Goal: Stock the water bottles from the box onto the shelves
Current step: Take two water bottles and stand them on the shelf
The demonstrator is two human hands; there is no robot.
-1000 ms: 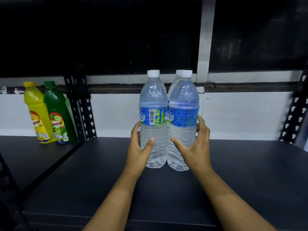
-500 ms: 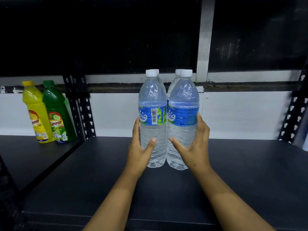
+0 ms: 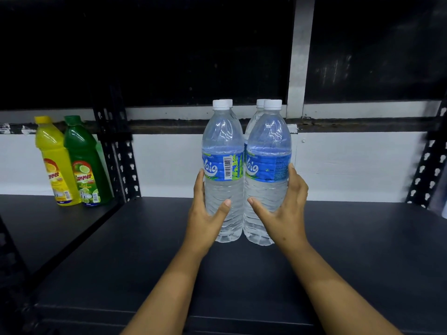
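Note:
Two clear water bottles with blue labels and white caps stand side by side on the dark shelf (image 3: 350, 250). My left hand (image 3: 205, 218) wraps the lower half of the left bottle (image 3: 223, 146). My right hand (image 3: 285, 213) wraps the right bottle (image 3: 268, 146). Behind each front bottle a second white cap shows, one at the left rear (image 3: 228, 102) and one at the right rear (image 3: 260, 102); their bodies are mostly hidden. The box is out of view.
A yellow bottle (image 3: 54, 163) and a green bottle (image 3: 84, 163) stand at the back of the neighbouring shelf on the left. Perforated black uprights (image 3: 123, 163) (image 3: 428, 165) bound the shelf. A white wall panel runs behind.
Both hands have slid the two front bottles slightly back toward the rear pair. The left rear cap now peeks out behind the left bottle.

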